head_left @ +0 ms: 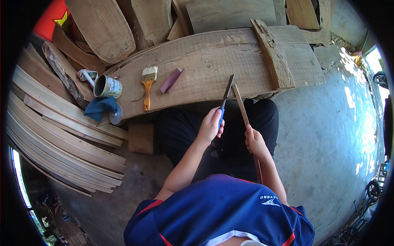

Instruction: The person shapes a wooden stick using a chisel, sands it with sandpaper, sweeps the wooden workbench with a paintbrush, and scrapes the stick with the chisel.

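My left hand (211,125) is closed around the blue handle of what looks like a file (228,88), its flat dark blade pointing up and away from me. Closed on a thin wooden strip (241,104), my right hand (255,142) keeps it slanted above my lap. The strip's far end rises close to the blade; whether they touch I cannot tell. Its lower part runs back beneath my right forearm. Beyond both hands lies a broad wooden plank (205,65). On it rest a paintbrush (149,87) and a folded piece of reddish sandpaper (172,80).
A tin can (108,87) lies tipped at the plank's left end, by a blue cloth (100,108) and a round lid (116,114). Several long wooden strips (74,143) are stacked at left. A rough wooden bar (274,57) crosses the plank; boards (100,28) lean behind.
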`<move>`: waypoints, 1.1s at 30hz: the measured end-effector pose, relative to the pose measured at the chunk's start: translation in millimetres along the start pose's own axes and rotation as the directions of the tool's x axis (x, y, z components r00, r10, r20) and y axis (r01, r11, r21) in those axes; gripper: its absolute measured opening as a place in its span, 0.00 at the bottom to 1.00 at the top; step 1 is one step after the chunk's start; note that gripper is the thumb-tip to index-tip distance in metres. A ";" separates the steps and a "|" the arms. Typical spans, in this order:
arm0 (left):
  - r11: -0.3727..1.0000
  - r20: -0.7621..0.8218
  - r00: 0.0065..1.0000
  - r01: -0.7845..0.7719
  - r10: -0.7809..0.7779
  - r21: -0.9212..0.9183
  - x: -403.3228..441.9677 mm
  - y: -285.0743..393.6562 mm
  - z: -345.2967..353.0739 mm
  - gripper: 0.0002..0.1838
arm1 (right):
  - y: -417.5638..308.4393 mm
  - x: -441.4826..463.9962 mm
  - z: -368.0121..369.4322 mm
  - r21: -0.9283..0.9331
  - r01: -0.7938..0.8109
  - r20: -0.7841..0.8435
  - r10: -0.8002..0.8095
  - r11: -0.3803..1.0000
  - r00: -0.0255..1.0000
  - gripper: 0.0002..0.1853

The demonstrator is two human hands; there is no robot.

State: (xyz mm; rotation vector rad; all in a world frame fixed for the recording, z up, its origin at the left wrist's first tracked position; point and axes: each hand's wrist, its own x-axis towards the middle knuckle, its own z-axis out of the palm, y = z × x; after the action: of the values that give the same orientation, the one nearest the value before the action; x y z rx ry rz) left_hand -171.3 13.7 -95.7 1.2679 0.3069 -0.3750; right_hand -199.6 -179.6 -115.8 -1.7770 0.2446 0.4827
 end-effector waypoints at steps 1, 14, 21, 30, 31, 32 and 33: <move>1.000 0.026 0.999 -0.020 0.020 0.008 3.7 -9.3 -12.4 0.16 | -9.8 -2.6 -1.8 0.132 -0.215 0.131 0.198 0.968 0.971 0.23; 0.921 -0.071 0.967 -0.209 0.245 0.328 -36.1 14.4 -31.0 0.23 | -7.6 6.0 -12.6 0.304 -0.342 0.381 0.216 0.889 0.899 0.24; 0.430 -0.119 0.607 -0.398 0.786 0.810 -24.2 19.7 -58.6 0.18 | 21.0 14.6 -16.6 -0.192 0.096 -0.069 -0.111 0.977 0.991 0.28; 0.121 0.030 0.423 -0.325 0.906 0.938 43.3 45.9 -94.2 0.13 | 13.9 6.5 -10.9 -0.265 0.179 -0.088 -0.209 0.947 0.974 0.25; 0.060 0.064 0.376 -0.308 0.925 0.950 46.2 48.2 -97.5 0.12 | 12.3 3.9 -10.6 -0.264 0.164 -0.096 -0.195 0.950 0.976 0.24; 0.039 0.057 0.321 -0.284 0.945 0.958 42.9 56.7 -100.7 0.09 | 10.5 2.3 -10.2 -0.281 0.160 -0.090 -0.192 0.946 0.977 0.23; 0.081 -0.001 0.283 -0.272 0.959 0.959 39.7 65.0 -104.9 0.07 | 9.9 1.3 -10.7 -0.297 0.156 -0.084 -0.188 0.942 0.979 0.22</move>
State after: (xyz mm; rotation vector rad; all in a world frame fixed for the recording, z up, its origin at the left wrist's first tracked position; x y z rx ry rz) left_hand -109.2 126.9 -84.9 2.3938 0.0162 1.0996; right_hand -200.4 -192.3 -122.9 -2.0946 0.0962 0.3043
